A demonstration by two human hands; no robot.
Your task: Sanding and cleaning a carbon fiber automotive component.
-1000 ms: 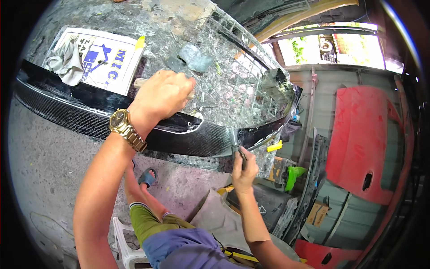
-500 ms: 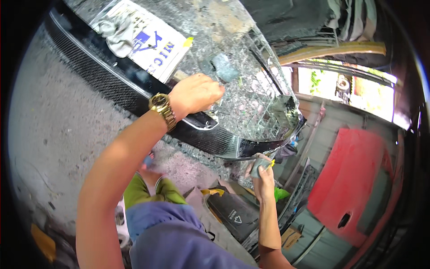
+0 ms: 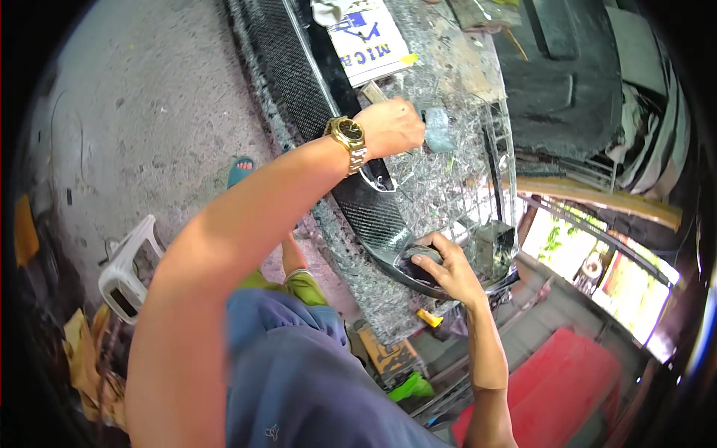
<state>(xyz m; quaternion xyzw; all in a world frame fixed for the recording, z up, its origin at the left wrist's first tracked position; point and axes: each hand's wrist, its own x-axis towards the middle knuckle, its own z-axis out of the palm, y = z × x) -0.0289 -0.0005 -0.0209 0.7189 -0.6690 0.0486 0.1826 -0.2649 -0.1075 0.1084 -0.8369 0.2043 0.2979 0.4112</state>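
Right hand (image 3: 452, 273) is gripping pad (image 3: 426, 255) at strip's (image 3: 376, 215) curved end

The strip is lying along the bench's (image 3: 467, 71) edge, its black weave catching light near the bend. The left hand (image 3: 391, 125) (a gold watch (image 3: 349, 134) is circling its wrist) is reaching across, fingers curled; whether it is gripping anything, I cannot tell.

Large blue capitals (image 3: 366, 54) on white sheet (image 3: 388, 31); small pale emblem (image 3: 272, 431) on blue shirt (image 3: 314, 373).

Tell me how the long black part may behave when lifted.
The long black part is probably light and stiff, given its woven, carbon-like surface. Shiny areas may be slippery. Long and curved, it might swing if lifted by one end.
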